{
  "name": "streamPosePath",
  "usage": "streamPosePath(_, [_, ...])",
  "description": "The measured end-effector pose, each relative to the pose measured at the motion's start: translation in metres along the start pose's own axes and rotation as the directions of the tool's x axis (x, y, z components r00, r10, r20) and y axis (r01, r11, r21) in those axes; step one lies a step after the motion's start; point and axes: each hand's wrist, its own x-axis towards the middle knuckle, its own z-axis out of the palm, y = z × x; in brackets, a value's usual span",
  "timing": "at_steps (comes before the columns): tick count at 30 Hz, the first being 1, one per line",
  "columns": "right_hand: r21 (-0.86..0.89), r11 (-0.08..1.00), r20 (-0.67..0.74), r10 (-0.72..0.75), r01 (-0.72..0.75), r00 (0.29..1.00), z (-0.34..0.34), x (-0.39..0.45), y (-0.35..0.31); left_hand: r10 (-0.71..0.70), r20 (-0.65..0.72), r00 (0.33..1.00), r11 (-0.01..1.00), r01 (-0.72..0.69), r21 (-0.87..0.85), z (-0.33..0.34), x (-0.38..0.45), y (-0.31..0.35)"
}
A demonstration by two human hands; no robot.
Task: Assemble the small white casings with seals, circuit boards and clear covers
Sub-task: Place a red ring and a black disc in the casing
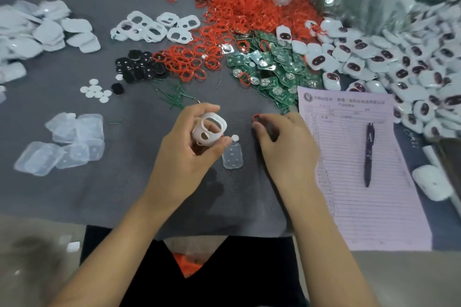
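Everywhere, parts on grey cloth [139, 182].

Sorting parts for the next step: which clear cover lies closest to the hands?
The single clear cover lying flat between the left hand and right hand; the other clear covers sit heaped farther left.

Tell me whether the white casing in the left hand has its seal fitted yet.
Not fitted, as far as visible. The white casing in the left hand shows bare openings, and the right hand pinches a red seal apart from it.
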Motion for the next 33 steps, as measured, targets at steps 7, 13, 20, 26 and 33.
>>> streamPosePath(7, [0.233,0.947,-0.125,-0.199,0.224,0.972,0.006,0.016,-0.014,-0.100,-0.049,0.994,0.986,0.093,-0.138,-0.003,-0.002,0.002])
streamPosePath(13, [0.640,0.712,-0.154,-0.247,0.287,0.957,0.017,-0.009,-0.048,-0.133,-0.059,0.989,0.976,0.121,-0.184,-0.004,0.000,0.001])
streamPosePath(20, [0.740,0.616,-0.156,-0.231,0.268,0.960,0.028,-0.015,-0.046,-0.111,-0.044,0.993,0.984,0.103,-0.144,-0.005,0.002,-0.002])
streamPosePath(26, [0.630,0.690,-0.192,-0.307,0.357,0.932,0.026,-0.018,-0.048,-0.124,0.042,0.991,0.968,0.130,-0.213,-0.005,0.002,-0.002])
streamPosePath(33, [0.648,0.717,-0.136,-0.221,0.256,0.966,0.024,-0.020,-0.053,-0.107,0.139,0.985,0.972,0.133,-0.195,-0.009,0.002,-0.003])
